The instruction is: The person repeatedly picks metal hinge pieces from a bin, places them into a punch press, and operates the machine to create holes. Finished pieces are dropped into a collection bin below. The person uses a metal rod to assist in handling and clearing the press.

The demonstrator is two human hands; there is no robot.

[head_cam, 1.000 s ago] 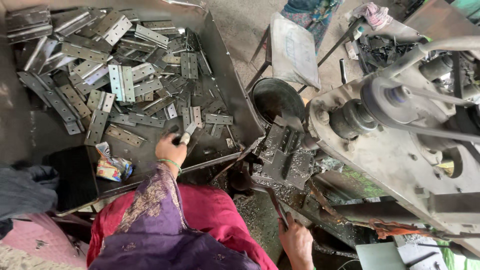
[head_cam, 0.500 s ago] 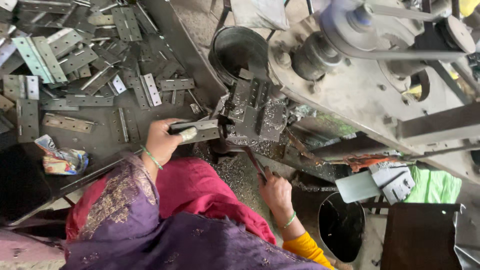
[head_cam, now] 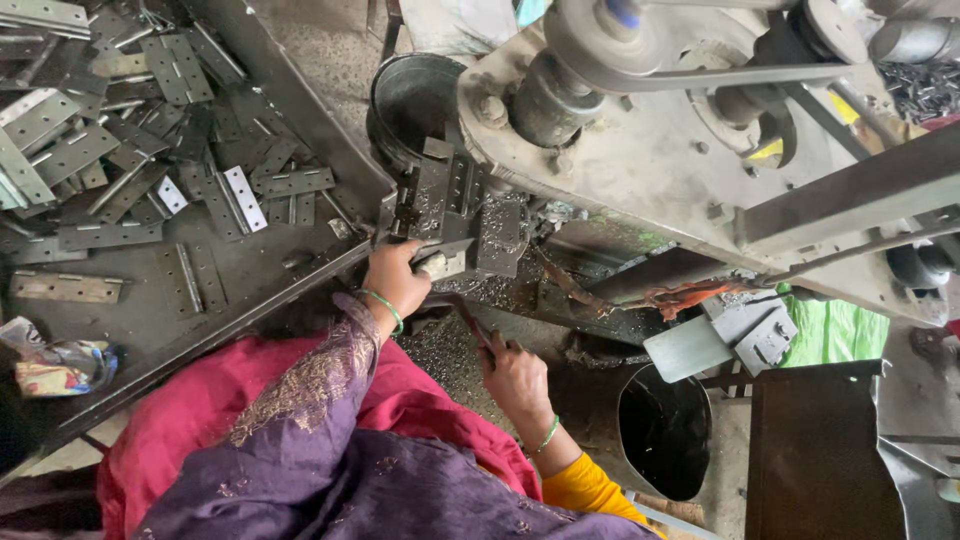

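Two hands are engaged: a flat grey metal hinge (head_cam: 443, 263) is pinched in the left hand (head_cam: 398, 280) at the grey press machine (head_cam: 640, 170); at five o'clock, a thin dark lever (head_cam: 470, 322) is enclosed by the right hand (head_cam: 515, 378).

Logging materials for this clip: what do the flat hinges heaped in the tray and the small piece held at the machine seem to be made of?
The flat grey hinges in the dark tray look like bare sheet metal, probably steel: dull grey, with brighter sheen on a few, punched holes and a rolled knuckle. The small pale piece under the left hand looks like the same metal, though it is partly hidden.
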